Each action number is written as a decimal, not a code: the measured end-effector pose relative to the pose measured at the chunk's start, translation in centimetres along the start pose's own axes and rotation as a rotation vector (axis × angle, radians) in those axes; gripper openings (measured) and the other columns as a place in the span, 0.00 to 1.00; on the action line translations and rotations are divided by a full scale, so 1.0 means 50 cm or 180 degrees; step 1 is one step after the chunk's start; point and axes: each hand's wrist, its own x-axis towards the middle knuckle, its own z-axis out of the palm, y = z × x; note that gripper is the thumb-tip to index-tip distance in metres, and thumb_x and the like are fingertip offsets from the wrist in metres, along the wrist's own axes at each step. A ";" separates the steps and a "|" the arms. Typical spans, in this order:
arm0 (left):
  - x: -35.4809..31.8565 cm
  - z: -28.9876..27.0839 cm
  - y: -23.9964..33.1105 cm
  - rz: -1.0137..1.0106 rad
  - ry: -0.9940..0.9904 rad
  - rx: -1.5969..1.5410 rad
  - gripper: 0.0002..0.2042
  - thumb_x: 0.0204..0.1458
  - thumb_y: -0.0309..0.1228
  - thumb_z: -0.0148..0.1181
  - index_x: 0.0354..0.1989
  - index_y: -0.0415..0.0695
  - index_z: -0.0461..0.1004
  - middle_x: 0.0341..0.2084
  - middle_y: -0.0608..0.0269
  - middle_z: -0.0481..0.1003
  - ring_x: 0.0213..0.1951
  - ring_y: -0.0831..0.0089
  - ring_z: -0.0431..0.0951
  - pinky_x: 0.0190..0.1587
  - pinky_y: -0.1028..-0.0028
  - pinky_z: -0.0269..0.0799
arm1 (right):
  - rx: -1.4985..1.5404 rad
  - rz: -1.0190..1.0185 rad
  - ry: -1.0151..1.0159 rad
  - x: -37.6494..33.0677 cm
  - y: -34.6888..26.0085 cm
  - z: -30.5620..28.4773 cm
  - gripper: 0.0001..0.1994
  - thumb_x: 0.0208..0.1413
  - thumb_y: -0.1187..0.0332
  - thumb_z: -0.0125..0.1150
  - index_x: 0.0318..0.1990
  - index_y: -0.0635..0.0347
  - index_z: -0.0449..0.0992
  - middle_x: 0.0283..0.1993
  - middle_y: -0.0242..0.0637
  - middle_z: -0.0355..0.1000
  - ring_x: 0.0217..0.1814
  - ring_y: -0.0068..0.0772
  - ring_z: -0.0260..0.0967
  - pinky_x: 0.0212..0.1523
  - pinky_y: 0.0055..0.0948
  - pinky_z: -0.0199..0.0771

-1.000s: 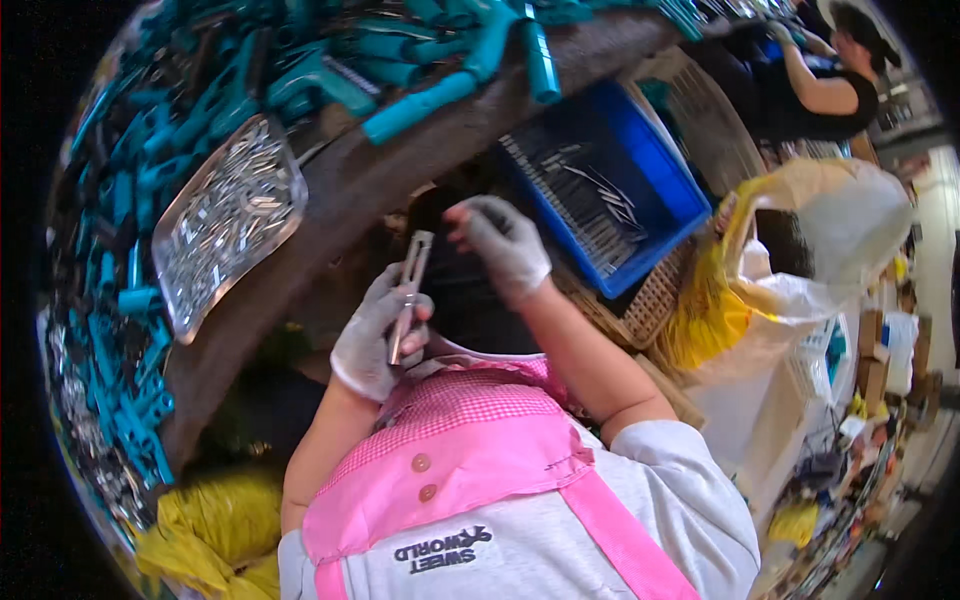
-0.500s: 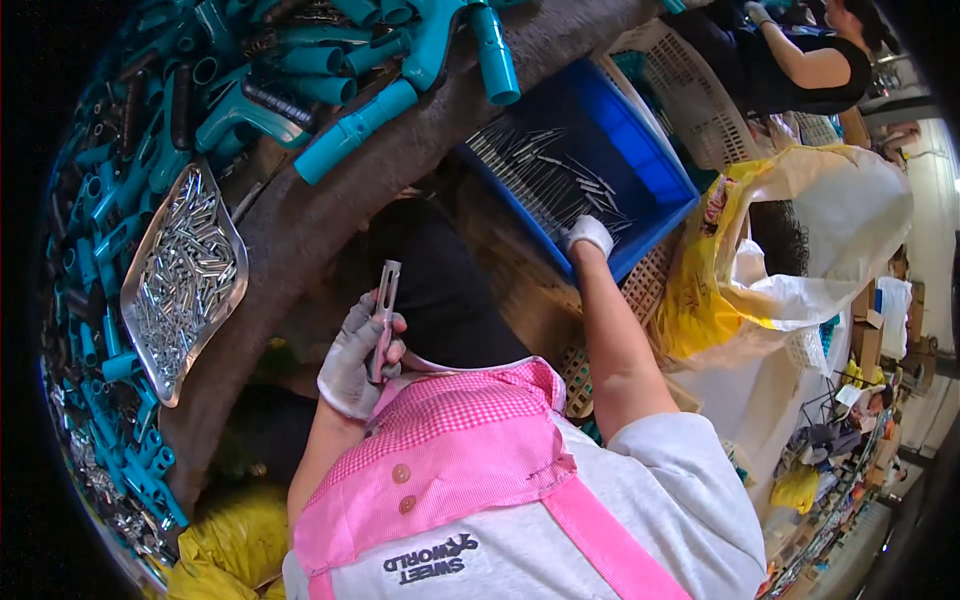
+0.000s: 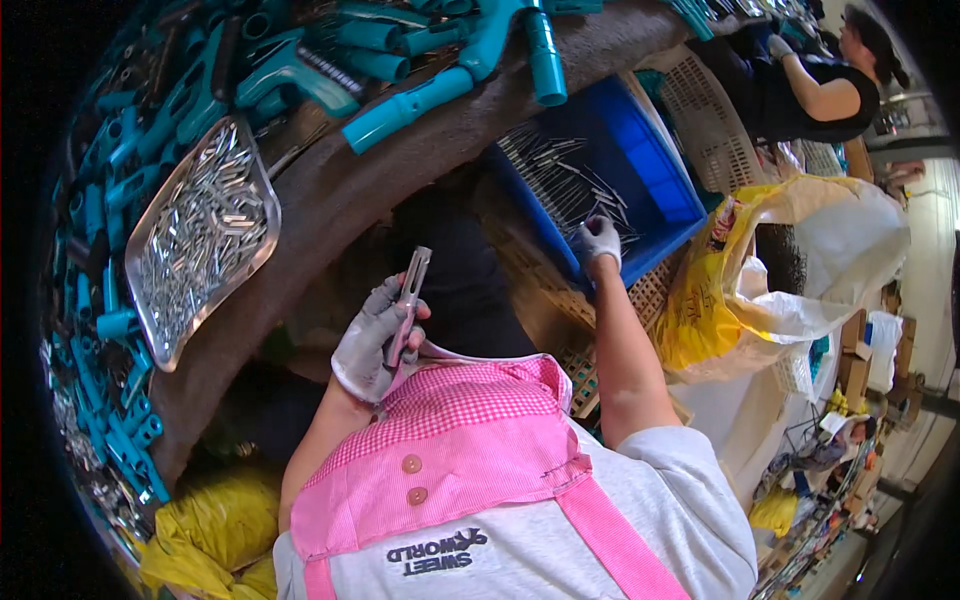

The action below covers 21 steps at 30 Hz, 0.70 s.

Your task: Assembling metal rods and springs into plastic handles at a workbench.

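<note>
My left hand (image 3: 368, 345), in a grey-stained white glove, is closed around a slotted metal tube (image 3: 416, 272). It holds the tube upright in front of my pink checked apron (image 3: 450, 405); the long slot shows near the upper end. To the right, my right hand (image 3: 601, 240), also gloved, reaches inside a blue plastic bin (image 3: 655, 150). Its fingers are curled down at the near end of several thin metal rods (image 3: 555, 175). Whatever lies between those fingertips is too small to make out.
A metal tray (image 3: 274, 225) of small shiny parts rests at the left on a dark padded edge (image 3: 330, 205). Teal plastic handles (image 3: 300, 75) are heaped beyond it. Right of the bin stand a yellow-and-white sack (image 3: 690, 300) and a pale crate (image 3: 705, 120). A person (image 3: 815, 95) works at the far right.
The view has shifted, so the tray and bin sit farther right. My left hand keeps its hold on the tube. Inside the bin, my right hand's fingers have curled more among the rods.
</note>
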 end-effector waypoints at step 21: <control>-0.181 -0.083 0.073 0.0514 -0.0418 0.0977 0.17 0.54 0.28 0.55 0.52 0.39 0.67 0.28 0.63 0.74 0.20 0.86 0.65 0.22 0.87 0.60 | 0.0329 -0.3248 -0.2548 -0.340 -0.574 -0.248 0.09 0.45 0.82 0.61 0.37 0.66 0.77 0.38 0.35 0.70 0.40 0.23 0.70 0.41 0.21 0.70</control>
